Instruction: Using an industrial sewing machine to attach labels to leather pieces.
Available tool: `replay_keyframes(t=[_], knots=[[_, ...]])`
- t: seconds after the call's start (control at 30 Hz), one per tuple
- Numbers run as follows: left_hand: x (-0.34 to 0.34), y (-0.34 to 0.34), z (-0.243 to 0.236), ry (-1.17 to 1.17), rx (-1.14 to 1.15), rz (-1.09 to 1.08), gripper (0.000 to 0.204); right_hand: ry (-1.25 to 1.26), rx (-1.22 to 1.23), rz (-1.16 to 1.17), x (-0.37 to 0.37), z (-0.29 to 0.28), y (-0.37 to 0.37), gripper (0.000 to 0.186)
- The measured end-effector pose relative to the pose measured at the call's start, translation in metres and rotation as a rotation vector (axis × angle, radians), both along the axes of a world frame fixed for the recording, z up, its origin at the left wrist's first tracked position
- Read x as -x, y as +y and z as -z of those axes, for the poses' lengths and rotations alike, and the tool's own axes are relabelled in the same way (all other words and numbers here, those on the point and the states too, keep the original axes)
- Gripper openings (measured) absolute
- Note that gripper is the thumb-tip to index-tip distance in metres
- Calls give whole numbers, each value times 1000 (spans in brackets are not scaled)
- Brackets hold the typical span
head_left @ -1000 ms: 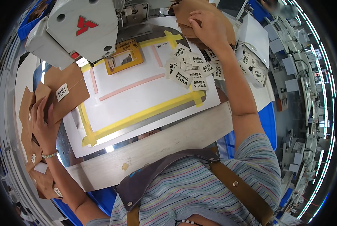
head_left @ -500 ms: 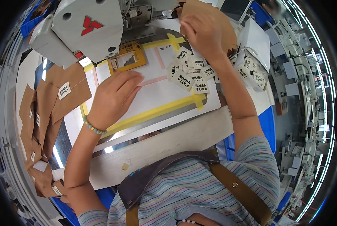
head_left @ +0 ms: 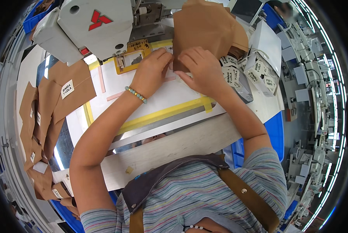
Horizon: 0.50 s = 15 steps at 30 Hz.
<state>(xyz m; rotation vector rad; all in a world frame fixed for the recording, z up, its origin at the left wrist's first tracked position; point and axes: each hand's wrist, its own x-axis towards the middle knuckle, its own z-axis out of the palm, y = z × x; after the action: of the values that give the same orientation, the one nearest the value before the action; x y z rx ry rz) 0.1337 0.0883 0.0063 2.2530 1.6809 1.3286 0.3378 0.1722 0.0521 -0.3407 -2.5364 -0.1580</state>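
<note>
The right hand (head_left: pixel 205 73) bends its fingers over the lower edge of a broad brown sheet-like panel (head_left: pixel 201 29), grasping it; the panel spreads from there toward 12 o'clock. The left hand (head_left: pixel 152 72), a beaded bracelet (head_left: pixel 136 94) at its wrist, has its fingertips drawn together just beside the panel's left edge; whether it pinches anything cannot be told. Beneath both hands lies a white flat sheet (head_left: pixel 162 101) bordered with yellow tape (head_left: pixel 162 115). At 10 o'clock from the left hand, close by, sits a yellow rectangular frame (head_left: pixel 139 45); beyond it, a pale grey machine head (head_left: pixel 94 31). At 3 o'clock from the right hand are white square printed labels (head_left: pixel 232 75), with an open white box (head_left: pixel 265 35) at 2 o'clock. Overlapping brown pieces (head_left: pixel 80 83) lie at 9 o'clock on the pale worktop (head_left: pixel 181 136); a blue plastic bin (head_left: pixel 275 136) stands at 5 o'clock.
</note>
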Motion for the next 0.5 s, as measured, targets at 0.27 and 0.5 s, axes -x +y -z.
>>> replay_keyframes(t=[0.27,0.5], knots=[[-13,-10,-8,95,-156,-19,40,-20,-116,124,-19,-4,22,19],[-15,3,-12,222,-84,-38,56,-25,-184,-103,-6,4,15,13]])
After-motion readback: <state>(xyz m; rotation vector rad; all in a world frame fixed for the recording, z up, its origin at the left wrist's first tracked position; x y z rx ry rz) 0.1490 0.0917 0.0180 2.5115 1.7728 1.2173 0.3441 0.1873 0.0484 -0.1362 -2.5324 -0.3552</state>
